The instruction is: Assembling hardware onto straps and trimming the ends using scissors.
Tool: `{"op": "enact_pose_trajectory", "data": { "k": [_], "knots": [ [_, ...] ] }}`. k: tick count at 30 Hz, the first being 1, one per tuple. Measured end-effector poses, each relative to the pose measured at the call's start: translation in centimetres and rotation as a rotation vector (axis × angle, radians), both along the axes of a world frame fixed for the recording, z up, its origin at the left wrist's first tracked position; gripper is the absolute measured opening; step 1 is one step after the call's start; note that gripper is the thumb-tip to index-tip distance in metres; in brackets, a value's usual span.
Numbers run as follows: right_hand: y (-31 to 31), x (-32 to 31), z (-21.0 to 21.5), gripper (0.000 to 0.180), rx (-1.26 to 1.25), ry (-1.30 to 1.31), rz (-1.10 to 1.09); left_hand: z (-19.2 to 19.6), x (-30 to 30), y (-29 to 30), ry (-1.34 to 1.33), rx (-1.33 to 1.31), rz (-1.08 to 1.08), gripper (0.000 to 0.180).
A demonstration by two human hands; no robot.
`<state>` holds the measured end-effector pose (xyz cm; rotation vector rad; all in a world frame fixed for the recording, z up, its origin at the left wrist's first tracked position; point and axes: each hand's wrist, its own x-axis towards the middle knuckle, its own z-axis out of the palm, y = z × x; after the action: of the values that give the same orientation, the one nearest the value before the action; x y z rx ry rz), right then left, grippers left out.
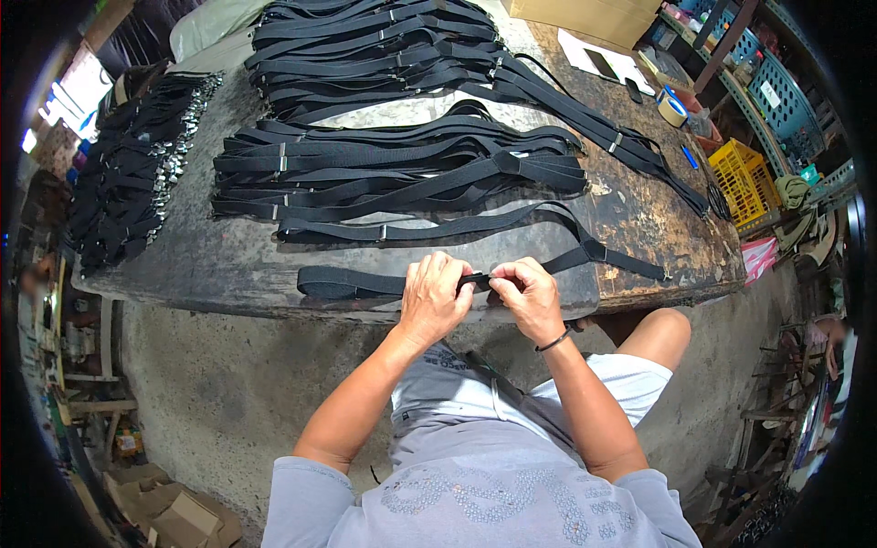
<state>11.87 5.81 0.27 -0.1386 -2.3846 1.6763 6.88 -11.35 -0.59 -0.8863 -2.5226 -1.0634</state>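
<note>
While the black strap [365, 283] lies flat along the near edge of the desk [210, 265], its folded end sticks out to the left. The left hand [433, 297] is curled over the strap and pinches it with its fingertips. Right beside it, the right hand [527, 294] pinches the same strap, and the thumbs almost touch. It looks best to keep the strap flat and not twisted, and to hold it snug between both hands. To the right, the strap runs on through a small buckle [594, 249]. More black straps [402, 178] lie in piles farther back.
</note>
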Motion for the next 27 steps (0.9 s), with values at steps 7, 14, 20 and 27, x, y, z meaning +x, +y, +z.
{"op": "enact_pose_trajectory", "data": {
  "k": [7,14,20,27],
  "knots": [
    [0.2,-0.1,0.1,0.009,0.034,-0.001,0.009,0.0,0.0,0.0,-0.010,0.017,-0.003,0.019],
    [1.3,-0.1,1.0,0.010,-0.407,-0.171,-0.003,0.3,-0.2,-0.1,-0.030,-0.024,-0.008,0.023],
    [1.7,0.0,0.2,0.010,-0.387,-0.073,0.038,1.0,-0.9,-0.3,-0.125,-0.054,-0.060,0.027],
    [1.7,-0.2,0.4,0.008,-0.289,-0.078,0.114,1.5,-2.0,-0.5,-0.343,-0.062,-0.137,0.022]
  ]
}}
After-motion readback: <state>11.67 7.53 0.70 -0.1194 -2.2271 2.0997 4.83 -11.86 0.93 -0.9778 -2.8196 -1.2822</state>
